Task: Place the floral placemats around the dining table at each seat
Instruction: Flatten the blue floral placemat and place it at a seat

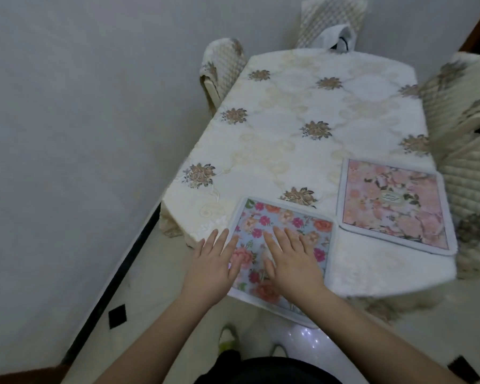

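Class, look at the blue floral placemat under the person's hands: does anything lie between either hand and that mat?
Nothing visible does. The left hand and the right hand both rest flat, fingers straight, directly on the blue floral placemat at the near edge of the table. The pink placemat lies apart, to the right.

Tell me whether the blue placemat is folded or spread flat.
Spread flat: the blue placemat lies open under both hands, its near edge overhanging the table.
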Tool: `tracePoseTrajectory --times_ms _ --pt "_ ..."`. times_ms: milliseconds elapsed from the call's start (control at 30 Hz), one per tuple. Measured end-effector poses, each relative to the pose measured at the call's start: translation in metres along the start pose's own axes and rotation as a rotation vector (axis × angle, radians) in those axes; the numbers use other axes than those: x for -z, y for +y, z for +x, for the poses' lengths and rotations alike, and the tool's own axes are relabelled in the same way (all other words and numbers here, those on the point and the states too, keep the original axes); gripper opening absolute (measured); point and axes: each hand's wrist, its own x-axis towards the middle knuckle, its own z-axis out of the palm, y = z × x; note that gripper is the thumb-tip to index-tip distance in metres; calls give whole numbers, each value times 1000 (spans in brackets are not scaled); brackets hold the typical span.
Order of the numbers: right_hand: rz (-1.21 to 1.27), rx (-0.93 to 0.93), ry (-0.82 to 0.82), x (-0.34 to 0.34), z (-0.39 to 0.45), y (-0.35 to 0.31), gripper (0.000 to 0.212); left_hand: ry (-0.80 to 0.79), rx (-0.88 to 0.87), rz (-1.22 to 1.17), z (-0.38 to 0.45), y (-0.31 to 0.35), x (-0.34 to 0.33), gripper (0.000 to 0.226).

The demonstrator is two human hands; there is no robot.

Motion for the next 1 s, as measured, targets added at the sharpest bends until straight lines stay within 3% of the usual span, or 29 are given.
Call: tracePoseTrajectory --times_ms 233,367,733,1000 --pt "-16 -194 -46 -22 15 4 61 -82 -220 36 56 -12 -17 75" --pt "-49 -266 -48 -36 23 7 65 -114 -306 26 81 -25 -31 64" --pt "14 -450 -171 -85 26 19 68 -164 -493 27 115 -36 -70 65" --pt "64 -558 -132 -104 13 28 67 -161 -518 38 120 -45 -86 63"
